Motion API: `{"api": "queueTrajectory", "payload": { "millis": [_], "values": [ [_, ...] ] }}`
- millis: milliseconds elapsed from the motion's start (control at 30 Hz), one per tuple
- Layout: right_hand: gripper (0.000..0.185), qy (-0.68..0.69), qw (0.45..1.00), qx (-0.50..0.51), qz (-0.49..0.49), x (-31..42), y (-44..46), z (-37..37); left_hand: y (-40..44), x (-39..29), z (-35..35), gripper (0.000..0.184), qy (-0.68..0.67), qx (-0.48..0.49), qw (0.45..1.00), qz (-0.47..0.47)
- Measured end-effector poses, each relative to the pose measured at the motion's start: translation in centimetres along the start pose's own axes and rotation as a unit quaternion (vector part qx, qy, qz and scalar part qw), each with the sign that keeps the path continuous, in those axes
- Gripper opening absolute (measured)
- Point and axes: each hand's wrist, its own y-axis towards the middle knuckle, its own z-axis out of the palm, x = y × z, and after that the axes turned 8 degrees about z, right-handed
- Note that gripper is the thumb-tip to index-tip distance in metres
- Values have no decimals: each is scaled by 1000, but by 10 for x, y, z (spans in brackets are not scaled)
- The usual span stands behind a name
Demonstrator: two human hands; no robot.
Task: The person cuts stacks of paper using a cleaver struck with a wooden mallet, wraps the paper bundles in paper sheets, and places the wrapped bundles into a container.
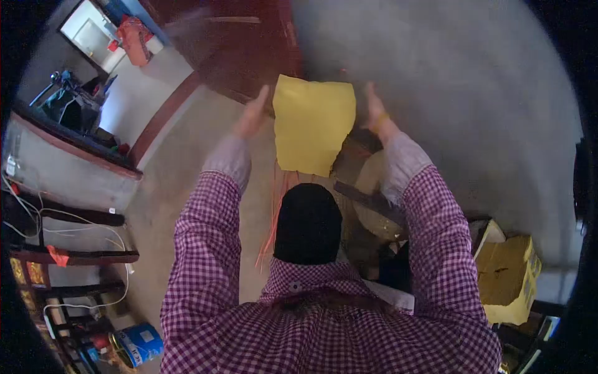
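A yellow sheet with uneven edges (314,124) stands out in front of me, between my two hands. My left hand (253,113) is just beside its left edge, blurred, with the fingers pointing forward. To the right of the sheet is my right hand (379,113), also blurred, a small gap from the edge and with a digit stretched out. Both hands look open, though some fingers are hard to make out. Thin reddish strands (280,215) show below the sheet. Whatever lies directly behind the sheet is hidden.
A round pale surface (377,193) and a dark bar (367,201) are near my right forearm. An open cardboard box (511,277) sits at the lower right. At the lower left are a blue can (138,344), dark wooden rails (81,255) and white cables (87,234).
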Motion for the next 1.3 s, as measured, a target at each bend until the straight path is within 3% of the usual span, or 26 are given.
{"api": "queueTrajectory", "payload": {
  "millis": [67, 200, 300, 400, 467, 600, 633, 733, 900, 1200, 1300],
  "values": [
    [65, 112, 950, 249, 149, -15, 44, 19, 24, 17, -1, 74, -29, 4, 999, -14],
    [62, 70, 954, 262, 127, -32, 53, 24, 28, 7, 3, 60, -45, 4, 994, -95],
    [58, 30, 955, 208, 209, -16, 11, 26, 33, 17, -12, 55, 32, 53, 994, -92],
    [55, 15, 956, 233, 178, -29, 30, 22, 31, 17, -13, 57, 5, 70, 992, -102],
    [61, 29, 967, 237, 88, -36, 43, 30, 23, 10, -10, 58, -24, 63, 994, -89],
    [56, 13, 961, 265, 82, -42, 78, 32, 26, 27, -23, 57, -41, 47, 997, -53],
    [63, -13, 969, 234, 75, -41, 77, 33, 28, 27, -23, 57, -42, 47, 997, -54],
    [70, -31, 979, 197, 53, -38, 70, 38, 29, 26, -23, 56, -42, 13, 993, -113],
    [74, -16, 982, 182, 42, -28, 51, 53, 19, 34, -28, 57, -141, 12, 988, -56],
    [68, -44, 968, 247, 20, -26, 20, 58, 17, 39, -34, 52, -121, -10, 991, -53],
    [66, -4, 948, 304, 94, -30, 18, 54, -2, 12, -12, 53, -169, -31, 984, -56]
  ]
}}
